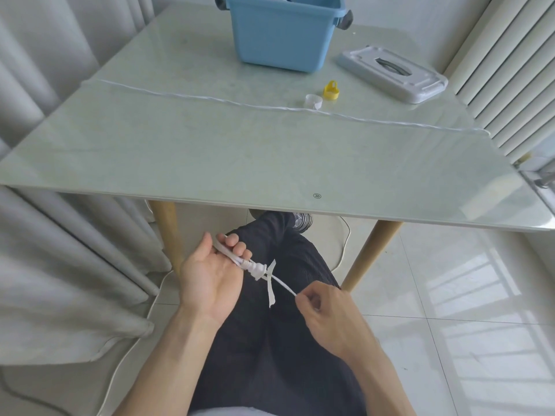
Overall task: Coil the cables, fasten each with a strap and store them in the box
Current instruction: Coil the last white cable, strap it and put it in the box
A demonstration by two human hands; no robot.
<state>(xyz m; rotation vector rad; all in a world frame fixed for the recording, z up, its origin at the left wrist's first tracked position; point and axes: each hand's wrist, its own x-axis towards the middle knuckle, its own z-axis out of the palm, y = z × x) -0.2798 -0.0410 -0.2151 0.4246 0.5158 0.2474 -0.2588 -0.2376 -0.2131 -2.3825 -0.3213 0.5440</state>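
Below the table's front edge, my left hand (214, 271) lies palm up with its fingers curled round a coiled white cable (240, 261). A white strap (271, 285) wraps the bundle near its plug, its loose ends sticking out. My right hand (322, 304) pinches the thin end of the cable or strap, stretched taut from the bundle. On the table, a second white cable (228, 100) lies stretched from left to right. A yellow strap loop (331, 91) and a white strap loop (313, 101) sit beside it. The blue box (282, 40) stands at the back.
A grey box lid (390, 73) lies at the back right of the glass-topped table (240, 163). Curtains hang at the left, a radiator stands at the right. Another white cord (345, 244) trails on the tiled floor near the wooden table legs. My dark trousers are below the hands.
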